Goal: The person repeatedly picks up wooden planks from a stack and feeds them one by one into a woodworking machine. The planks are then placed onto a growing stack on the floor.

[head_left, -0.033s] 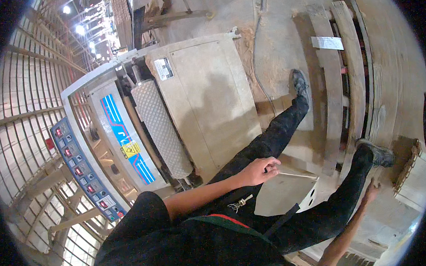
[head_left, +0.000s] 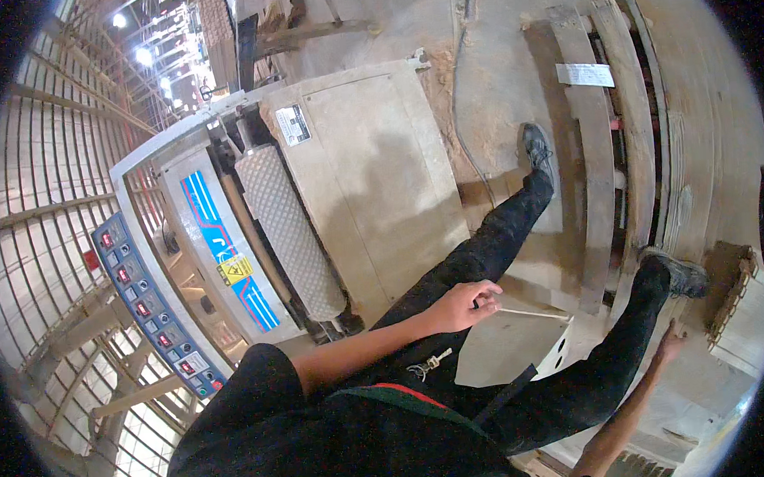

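Observation:
My left hand (head_left: 466,306) hangs in front of my body, over my dark trousers (head_left: 485,247). Its fingers are loosely bent with a gap between them, and nothing shows in them. Beyond its fingertips runs the thin pale edge of a light box-shaped panel (head_left: 502,348). On the far right side my right hand (head_left: 672,343) reaches out past my right leg, close to my shoe (head_left: 682,276) and a stack of light boards (head_left: 740,329). Its fingers look partly spread, and I see nothing held in it.
On the left stands a dusty machine with a patterned roller (head_left: 290,234), a beige flat cover (head_left: 375,179) and a blue control panel (head_left: 159,308). Wooden pallet slats (head_left: 629,125) lie right of my left shoe (head_left: 536,151). A cable (head_left: 457,107) crosses the dusty floor.

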A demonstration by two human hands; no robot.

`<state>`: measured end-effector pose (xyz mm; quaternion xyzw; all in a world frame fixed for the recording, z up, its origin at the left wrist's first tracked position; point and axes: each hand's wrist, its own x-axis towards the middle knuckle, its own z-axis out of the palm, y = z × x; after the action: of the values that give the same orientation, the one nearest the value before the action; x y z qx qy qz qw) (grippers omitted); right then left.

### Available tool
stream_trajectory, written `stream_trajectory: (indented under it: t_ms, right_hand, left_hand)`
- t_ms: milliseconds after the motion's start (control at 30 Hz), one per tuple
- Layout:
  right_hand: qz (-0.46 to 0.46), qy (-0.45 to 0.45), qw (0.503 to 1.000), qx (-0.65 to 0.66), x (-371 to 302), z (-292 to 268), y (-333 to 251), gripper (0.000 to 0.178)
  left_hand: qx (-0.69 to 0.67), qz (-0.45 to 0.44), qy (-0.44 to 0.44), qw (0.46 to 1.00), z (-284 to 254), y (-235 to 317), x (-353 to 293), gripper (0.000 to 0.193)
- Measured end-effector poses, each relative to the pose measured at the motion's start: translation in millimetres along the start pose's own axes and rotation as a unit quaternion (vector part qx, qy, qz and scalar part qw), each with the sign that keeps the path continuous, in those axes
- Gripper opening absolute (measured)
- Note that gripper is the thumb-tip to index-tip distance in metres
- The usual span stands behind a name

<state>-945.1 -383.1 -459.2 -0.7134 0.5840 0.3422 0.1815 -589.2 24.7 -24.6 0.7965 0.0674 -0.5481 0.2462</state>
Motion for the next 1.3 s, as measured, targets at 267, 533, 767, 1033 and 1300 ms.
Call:
stream_trajectory:
  t_ms: [267,533,767,1033,1300]
  right_hand:
    - [-0.107,0.15,0.981,-0.067,59,-34,69,0.069]
    - [0.078,0.224,0.945,0.223,55,-63,-13,0.129]
    - [0.101,0.293,0.919,0.242,60,-79,-29,0.121]
    - [0.077,0.293,0.912,0.277,74,-86,-15,0.123]
    - [0.173,0.181,0.928,0.275,70,-133,-48,0.133]
  left_hand:
    - [0.034,-0.07,-0.019,0.997,18,14,22,0.034]
    - [0.137,-0.071,-0.063,0.986,24,42,51,0.027]
    - [0.182,-0.088,-0.057,0.978,43,55,68,0.027]
    - [0.221,-0.092,-0.057,0.969,53,63,70,0.028]
    - [0.216,-0.081,-0.069,0.971,49,59,70,0.029]
